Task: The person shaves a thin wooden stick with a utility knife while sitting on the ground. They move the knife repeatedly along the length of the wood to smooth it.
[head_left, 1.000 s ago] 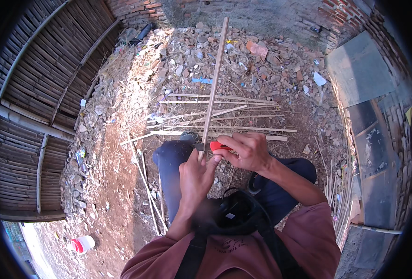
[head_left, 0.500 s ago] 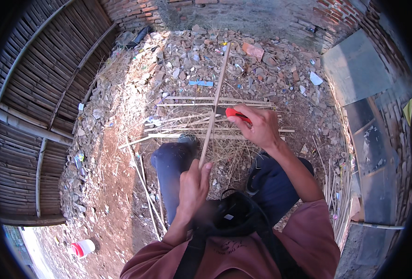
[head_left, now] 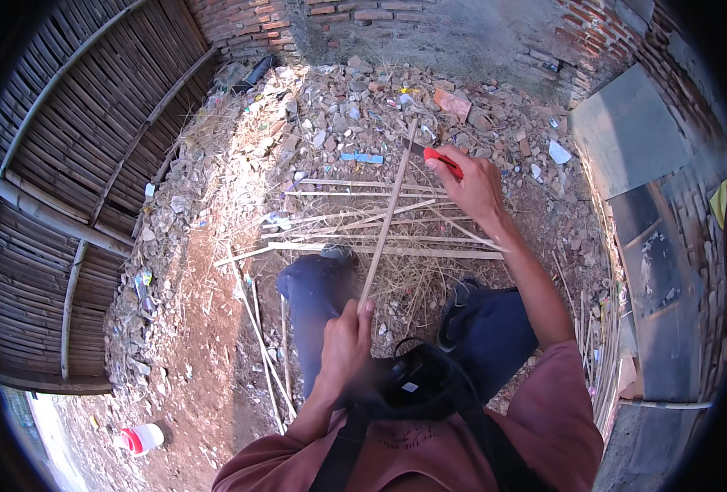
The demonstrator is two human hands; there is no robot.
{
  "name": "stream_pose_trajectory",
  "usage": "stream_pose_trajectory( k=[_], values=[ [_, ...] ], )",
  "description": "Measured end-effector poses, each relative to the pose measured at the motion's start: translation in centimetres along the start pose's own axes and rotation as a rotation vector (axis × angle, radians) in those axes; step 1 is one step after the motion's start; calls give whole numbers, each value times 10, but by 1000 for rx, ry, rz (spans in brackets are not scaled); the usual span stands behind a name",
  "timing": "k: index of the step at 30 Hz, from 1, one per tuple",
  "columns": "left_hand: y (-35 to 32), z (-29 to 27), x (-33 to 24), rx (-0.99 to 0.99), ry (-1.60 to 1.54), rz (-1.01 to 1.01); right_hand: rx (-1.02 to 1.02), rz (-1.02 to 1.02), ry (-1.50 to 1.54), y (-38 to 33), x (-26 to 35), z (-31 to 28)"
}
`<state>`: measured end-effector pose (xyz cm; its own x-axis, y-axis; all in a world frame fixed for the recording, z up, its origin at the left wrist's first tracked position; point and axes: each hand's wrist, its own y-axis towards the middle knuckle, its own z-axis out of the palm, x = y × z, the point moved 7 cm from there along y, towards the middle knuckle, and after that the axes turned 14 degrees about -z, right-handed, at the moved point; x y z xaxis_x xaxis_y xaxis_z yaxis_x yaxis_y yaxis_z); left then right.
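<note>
fingers of the left hand (head_left: 345,344) are curled shut around the near end of a long bamboo strip (head_left: 386,220), at about 6 o'clock in the view, just above a black pouch (head_left: 417,385) strapped to the person's chest. from that fist the strip runs up and slightly right toward 12 o'clock, tilted away from the body, its far end near the right hand (head_left: 474,187).

the right hand, at about 1 o'clock with the arm stretched out, is closed on a knife with a red handle (head_left: 444,161); the handle sticks out past the fingers and sits just beside the upper end of the strip. whether the blade touches the strip cannot be told.

under the strip, between the two hands, lies a loose pile of split bamboo slats (head_left: 355,238) set mostly crosswise on dry grass. the person's knees in dark blue trousers (head_left: 318,295) flank the near end of the strip.

further out, broken bricks and rubble (head_left: 355,107) cover the ground toward 12 o'clock, up to a brick wall (head_left: 339,16). a woven bamboo fence (head_left: 60,164) fills 9 to 11 o'clock. grey slabs (head_left: 626,131) lean at 2 o'clock. a white jar with a red lid (head_left: 140,439) lies on bare dirt at 7 o'clock, well apart from both hands.
</note>
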<state>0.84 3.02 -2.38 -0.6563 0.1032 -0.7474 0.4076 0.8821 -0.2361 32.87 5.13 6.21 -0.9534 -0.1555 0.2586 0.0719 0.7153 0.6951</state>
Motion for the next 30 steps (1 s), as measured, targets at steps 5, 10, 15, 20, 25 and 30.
stream_pose_trajectory(
  k=[5,10,15,20,25,30],
  values=[
    [0,-7,1,-18,-55,-29,95,-1,-91,29,-11,8],
    [-11,-2,4,-6,-49,-53,-27,391,-43,55,-76,-14],
    [-5,-6,31,135,-201,-102,120,433,-174,69,-96,-50],
    [11,11,22,714,-764,-366,109,491,213,30,-93,-39],
    [20,24,11,967,-899,-368,13,632,1062,-13,-49,-16],
    [23,49,-12,1196,-875,-341,-32,552,1522,-28,-5,-1]
  ],
)
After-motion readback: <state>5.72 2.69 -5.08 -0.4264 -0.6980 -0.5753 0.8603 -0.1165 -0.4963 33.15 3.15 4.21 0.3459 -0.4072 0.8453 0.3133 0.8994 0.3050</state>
